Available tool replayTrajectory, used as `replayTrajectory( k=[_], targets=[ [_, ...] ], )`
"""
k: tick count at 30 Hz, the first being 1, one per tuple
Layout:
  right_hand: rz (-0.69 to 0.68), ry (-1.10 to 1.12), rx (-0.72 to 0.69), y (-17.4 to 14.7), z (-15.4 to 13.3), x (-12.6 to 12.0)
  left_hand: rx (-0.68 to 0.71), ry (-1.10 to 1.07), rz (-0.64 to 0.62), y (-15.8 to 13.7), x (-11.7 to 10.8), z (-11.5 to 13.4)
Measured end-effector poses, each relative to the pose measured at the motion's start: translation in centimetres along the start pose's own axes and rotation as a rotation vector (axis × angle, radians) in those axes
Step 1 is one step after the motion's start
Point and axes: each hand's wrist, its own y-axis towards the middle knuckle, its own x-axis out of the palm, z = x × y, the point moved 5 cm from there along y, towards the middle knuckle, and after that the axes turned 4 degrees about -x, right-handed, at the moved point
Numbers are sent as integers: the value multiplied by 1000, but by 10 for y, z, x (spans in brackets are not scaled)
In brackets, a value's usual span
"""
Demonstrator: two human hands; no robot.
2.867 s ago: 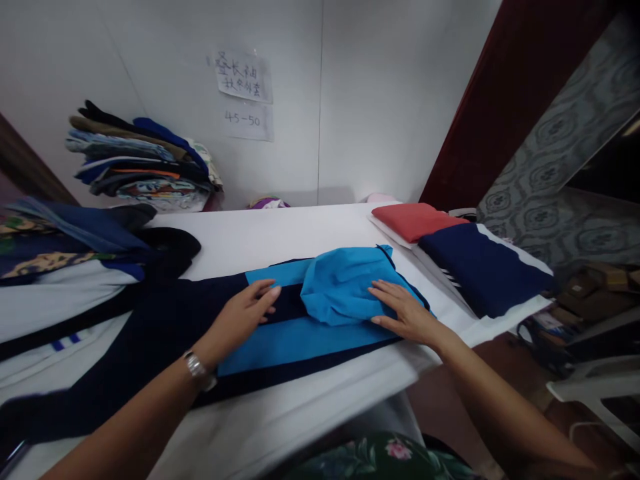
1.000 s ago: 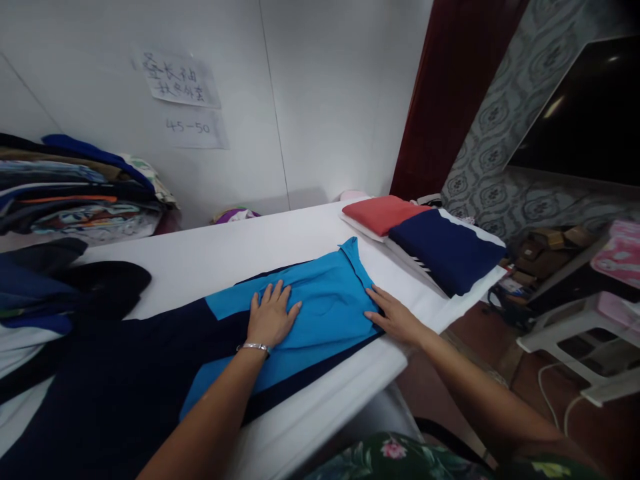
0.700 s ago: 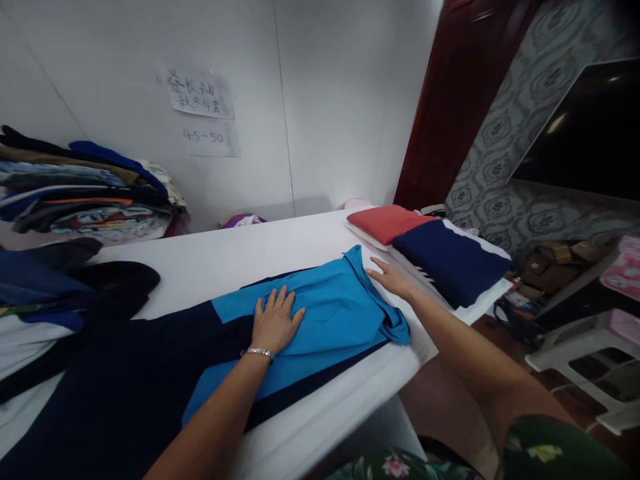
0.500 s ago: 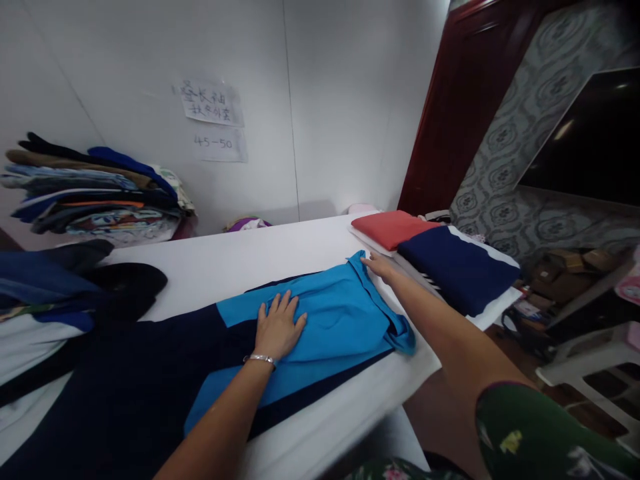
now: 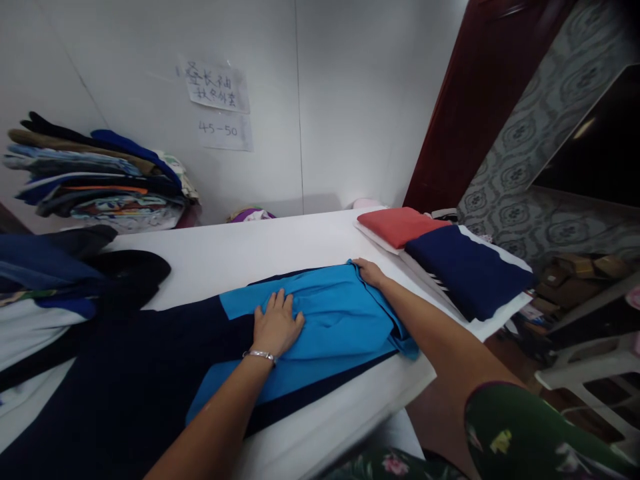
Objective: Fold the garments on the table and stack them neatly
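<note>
A blue-and-navy garment (image 5: 340,327) lies across the white table, its bright blue part towards the right and its dark navy part (image 5: 150,373) spread to the left. On the blue cloth rests my left hand (image 5: 276,325), palm down with the fingers spread and a silver bracelet at the wrist. My right hand (image 5: 367,272) pinches the far right corner of the blue part, where the edge is turned over. The fingertips there are partly hidden by the cloth. Along that right edge the fabric is bunched, with a loose fold near my right forearm.
Folded red (image 5: 400,227) and navy clothes (image 5: 467,270) lie at the table's right end. A tall clothes stack (image 5: 110,177) stands at the back left, with loose dark and white garments (image 5: 40,327) nearer. Behind the table (image 5: 240,250) is a wall; a white stool (image 5: 590,373) stands right.
My right hand has gone from lying at the blue corner to gripping it and has drawn slightly down. My left hand stays flat on the cloth. The view has shifted slightly.
</note>
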Motion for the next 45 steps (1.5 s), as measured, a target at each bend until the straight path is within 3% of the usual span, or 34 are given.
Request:
replayTrajectory(
  k=[13, 16, 20, 24, 28, 30, 32, 39, 45],
  targets=[
    [47, 301, 142, -29, 6, -18, -6, 45, -4, 1, 3, -3],
    [134, 553, 165, -55, 10, -33, -4, 67, -2, 0, 2, -2],
    [211, 761, 204, -115, 16, -51, 0, 76, -9, 1, 2, -2],
    [276, 712, 172, -175, 7, -57, -5, 80, -26, 2, 3, -2],
    [176, 366, 102, -207, -20, -35, -7, 101, -34, 2, 2, -1],
    [134, 253, 74, -212, -31, -26, -7, 102, -43, 2, 1, -1],
    [142, 291, 106, -211, -34, -25, -10, 93, -51, 1, 1, -1],
    [245, 911, 454, -188, -17, -37, 0, 81, 2, -2, -1, -2],
    [-97, 1155, 600, -165, -35, -26, -9, 63, 14, -3, -1, -3]
  ],
)
